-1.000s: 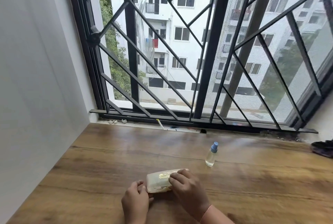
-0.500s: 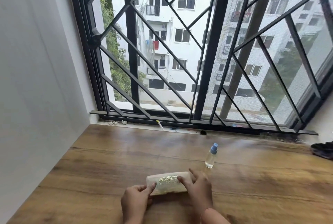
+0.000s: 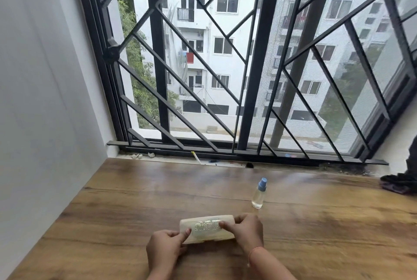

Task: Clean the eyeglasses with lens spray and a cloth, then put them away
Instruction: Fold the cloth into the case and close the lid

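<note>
Hand, left side: my left hand [image 3: 165,249] pinches the left end of the case [image 3: 206,229], thumb pressed on top and fingers curled under the front edge. If the thumb bears down while I pry, the lid stays clamped and my fingers could slip off the smooth plastic.

Case: pale, gold-printed and closed by the look of it, it lies lengthwise on the bench [image 3: 112,223] between my two hands. The eyeglasses are not in view. I take them to be inside, though I cannot see through the lid. If it springs open with a jerk, they could jump out and land lens-down on the wood, or get scratched.

Hand, right side: my right hand [image 3: 249,232] wraps the right end, thumb on the lid and fingers curled round the far side. If the two hands pull unevenly, the case could twist and the hinge take the strain. If I lift it off the bench as I open it, a fall gets longer.

Spray bottle: the spray bottle [image 3: 259,195] stands upright just beyond my right hand. It is tall and narrow, so I judge it easy to tip. A sudden give in the lid could send my knuckles into it and roll it toward the window.

Far right: a dark bundle [image 3: 396,184] lies at the bench edge, well apart from me. It may be the cloth, but I cannot tell. Reaching it means crossing past the bottle.
</note>
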`<action>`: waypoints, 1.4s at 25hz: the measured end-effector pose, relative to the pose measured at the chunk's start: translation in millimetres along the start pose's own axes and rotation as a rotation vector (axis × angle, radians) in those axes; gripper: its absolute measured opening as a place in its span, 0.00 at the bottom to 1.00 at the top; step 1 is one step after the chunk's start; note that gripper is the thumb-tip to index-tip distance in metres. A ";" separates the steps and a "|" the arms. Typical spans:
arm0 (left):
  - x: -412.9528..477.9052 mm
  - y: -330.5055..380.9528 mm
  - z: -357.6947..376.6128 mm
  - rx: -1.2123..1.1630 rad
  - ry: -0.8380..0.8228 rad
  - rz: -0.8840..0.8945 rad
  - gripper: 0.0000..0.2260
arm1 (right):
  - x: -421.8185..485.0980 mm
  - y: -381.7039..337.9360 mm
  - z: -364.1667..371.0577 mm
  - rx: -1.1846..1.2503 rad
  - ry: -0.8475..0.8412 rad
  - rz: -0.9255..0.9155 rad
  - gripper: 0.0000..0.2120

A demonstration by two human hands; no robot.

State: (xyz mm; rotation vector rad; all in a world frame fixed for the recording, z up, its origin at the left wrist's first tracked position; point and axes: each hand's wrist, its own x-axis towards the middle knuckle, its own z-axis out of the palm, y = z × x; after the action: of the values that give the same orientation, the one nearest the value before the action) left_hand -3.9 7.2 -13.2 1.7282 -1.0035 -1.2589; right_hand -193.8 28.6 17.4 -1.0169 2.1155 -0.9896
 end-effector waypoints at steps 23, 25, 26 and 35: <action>-17.9 1.7 -30.3 -0.105 -0.074 -0.154 0.12 | 53.4 -77.4 90.1 -0.057 -0.386 -0.162 0.20; -18.2 0.7 -28.6 -0.100 -0.055 -0.128 0.13 | 55.4 -74.3 92.9 -0.052 -0.406 -0.161 0.19; -19.8 0.3 -27.7 -0.104 -0.048 -0.116 0.13 | 55.2 -73.0 93.7 -0.053 -0.410 -0.163 0.19; -26.3 -2.1 -29.6 -0.197 -0.133 -0.120 0.19 | 41.0 -76.7 62.7 -0.044 -0.254 -0.386 0.19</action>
State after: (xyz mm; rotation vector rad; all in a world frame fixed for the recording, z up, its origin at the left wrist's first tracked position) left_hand 19.6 35.7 1.2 1.5882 -0.8288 -1.5134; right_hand -139.1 -61.4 37.7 -1.5261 1.7766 -0.9324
